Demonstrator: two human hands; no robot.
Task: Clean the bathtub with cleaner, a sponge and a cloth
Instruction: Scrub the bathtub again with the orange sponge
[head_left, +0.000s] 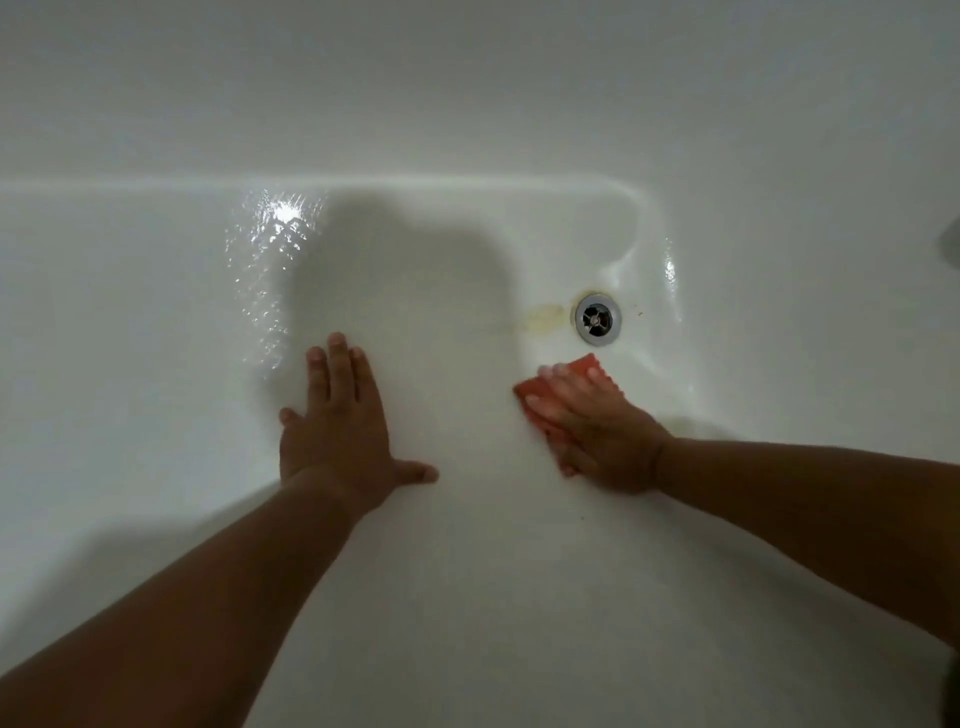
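Orange sponge (584, 365) partly under flat-fingered right hand (597, 431); left hand (337, 431) flat, fingers together, on bathtub (156, 364).

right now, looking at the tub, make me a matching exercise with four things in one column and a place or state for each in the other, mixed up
Column one:
1 left hand
2 right hand
3 sponge
4 drain

Column two:
a orange, under straight fingers
b metal, next to a yellowish stain
c pressing down on the sponge
d flat on the bare tub floor, holding nothing

Pairs: 1-d, 2-c, 3-a, 4-b
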